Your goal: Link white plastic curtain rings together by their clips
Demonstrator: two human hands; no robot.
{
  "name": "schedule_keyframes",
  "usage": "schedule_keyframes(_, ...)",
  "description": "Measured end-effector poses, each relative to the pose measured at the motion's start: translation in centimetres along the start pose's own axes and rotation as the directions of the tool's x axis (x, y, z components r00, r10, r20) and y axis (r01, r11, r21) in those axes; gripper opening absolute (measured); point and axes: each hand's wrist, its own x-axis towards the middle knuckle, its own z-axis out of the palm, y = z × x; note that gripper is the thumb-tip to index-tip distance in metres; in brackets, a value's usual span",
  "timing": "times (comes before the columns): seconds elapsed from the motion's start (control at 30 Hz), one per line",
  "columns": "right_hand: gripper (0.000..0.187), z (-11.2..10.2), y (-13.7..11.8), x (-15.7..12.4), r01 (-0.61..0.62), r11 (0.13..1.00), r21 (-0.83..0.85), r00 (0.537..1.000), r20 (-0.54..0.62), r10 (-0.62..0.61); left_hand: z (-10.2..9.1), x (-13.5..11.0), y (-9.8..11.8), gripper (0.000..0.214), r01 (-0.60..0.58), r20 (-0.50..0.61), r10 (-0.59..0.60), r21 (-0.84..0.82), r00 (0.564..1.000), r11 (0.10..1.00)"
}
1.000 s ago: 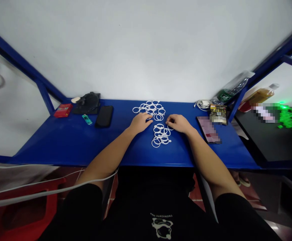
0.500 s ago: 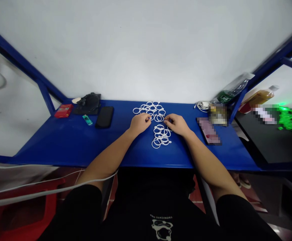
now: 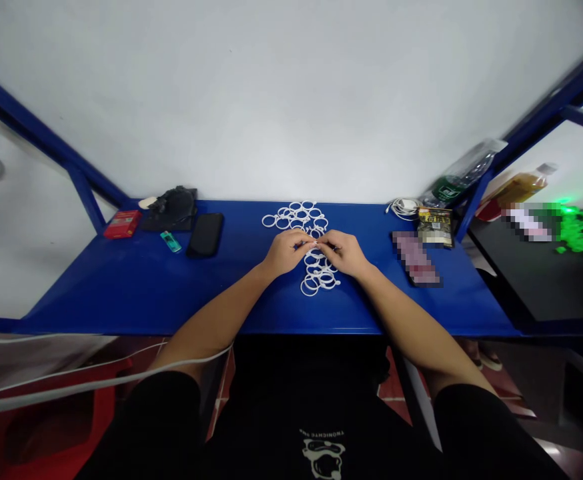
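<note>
My left hand (image 3: 286, 253) and my right hand (image 3: 344, 253) meet over the desk, fingertips pinched together. A bit of white shows between them, seemingly part of a white plastic ring, mostly hidden by the fingers. Just beyond lies a loose group of white rings (image 3: 299, 215), each a thin hoop, some with a small knob. Nearer to me, partly under the hands, is a second heap of white rings (image 3: 316, 277), overlapping one another.
On the blue desk (image 3: 171, 293), a black phone (image 3: 205, 235), teal packet (image 3: 171, 241), red box (image 3: 122, 224) and black bag (image 3: 171, 209) lie left. A blurred pinkish phone (image 3: 415, 259), snack packet (image 3: 435, 228), white cable (image 3: 402, 208) and plastic bottle (image 3: 464, 175) are right.
My hands have come together from either side, over the gap between the two groups of rings. Fingertips that were apart now meet. The view has shifted slightly.
</note>
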Motion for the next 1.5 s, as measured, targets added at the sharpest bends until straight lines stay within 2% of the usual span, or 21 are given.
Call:
schedule_keyframes(0.27,0.021,-0.6,0.3,0.3,0.017,0.999,-0.029,0.998,0.054,-0.015,-0.8,0.3,-0.3,0.013,-0.122,0.067,0.114,0.142,0.991,0.982)
schedule_keyframes(0.33,0.020,-1.1,0.9,0.4,-0.018,0.997,-0.073,0.999,0.036,0.021,-1.0,0.4,-0.3,0.010,-0.145,0.097,0.129,0.168,0.987,0.975)
schedule_keyframes(0.43,0.023,-1.5,2.4,0.5,-0.113,0.981,-0.157,0.994,-0.008,0.113,-1.1,0.3,-0.5,0.011,-0.173,0.212,0.144,0.123,0.967,0.977)
schedule_keyframes(0.5,0.025,-1.4,3.5,0.5,-0.149,0.967,-0.205,0.988,0.012,0.155,-1.0,0.2,-0.7,0.015,-0.162,0.277,0.130,0.096,0.952,0.982)
schedule_keyframes(0.7,0.036,-0.9,4.7,0.6,-0.131,0.939,-0.319,0.982,0.088,0.167,-0.8,0.3,-2.0,0.016,0.027,0.210,-0.072,0.212,0.975,0.977)
schedule_keyframes(0.93,0.033,0.0,4.2,0.8,-0.112,0.893,-0.436,0.976,0.119,0.180,-0.4,0.8,-3.5,0.018,0.036,0.168,-0.084,0.267,0.982,0.963)
schedule_keyframes(1.07,0.032,0.3,3.7,1.6,-0.158,0.862,-0.483,0.969,0.091,0.229,0.3,1.1,-3.5,0.025,0.037,0.167,-0.099,0.342,0.981,0.939)
schedule_keyframes(1.2,0.019,0.1,3.8,2.5,-0.211,0.859,-0.466,0.949,0.114,0.295,0.8,1.0,-3.2,0.044,0.064,0.170,-0.145,0.406,0.975,0.911)
schedule_keyframes(1.27,0.015,-0.1,4.1,2.6,-0.208,0.870,-0.448,0.948,0.127,0.292,0.9,0.9,-3.1,0.054,0.086,0.157,-0.159,0.395,0.975,0.915)
schedule_keyframes(1.37,0.015,-0.5,4.2,2.4,-0.187,0.900,-0.394,0.970,0.072,0.233,0.8,0.9,-3.2,0.049,0.104,0.105,-0.141,0.300,0.984,0.948)
schedule_keyframes(1.43,0.018,-0.7,3.8,2.0,-0.139,0.935,-0.325,0.989,0.009,0.150,0.8,0.9,-3.3,0.042,0.158,0.053,-0.168,0.154,0.984,0.975)
schedule_keyframes(1.5,0.021,-0.8,2.8,1.6,-0.060,0.965,-0.256,0.998,-0.034,0.053,0.8,0.9,-3.4,0.042,0.243,0.034,-0.242,-0.051,0.970,0.969)
